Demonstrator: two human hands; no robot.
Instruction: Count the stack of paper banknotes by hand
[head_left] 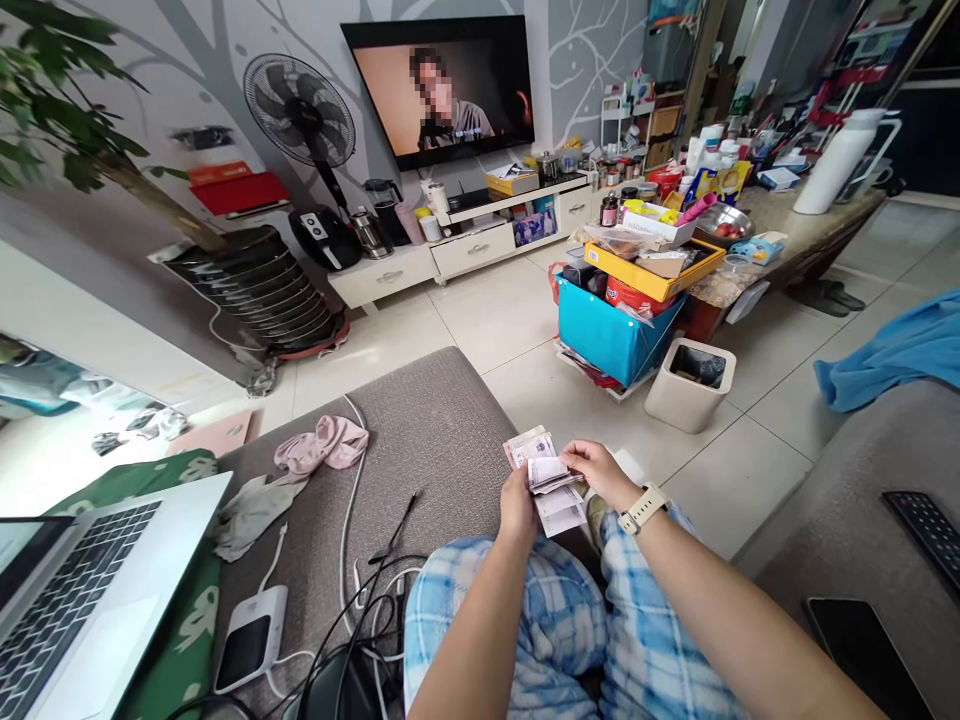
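Observation:
A stack of banknotes and paper slips [546, 478] is held over my knees, in front of the grey sofa seat. My left hand [517, 503] grips the stack from below, fingers closed round it. My right hand [598, 469], with a pale watch on its wrist, pinches the top slip at its right edge. My legs in blue plaid trousers [555, 620] are below.
On the grey sofa [427, 430] lie a pink cloth [324, 445], cables, a white device [251, 638] and an open laptop [82, 590]. A beige bin [688, 383] and a blue crate [611, 335] stand on the tiled floor. A phone [870, 640] and a remote [926, 530] lie right.

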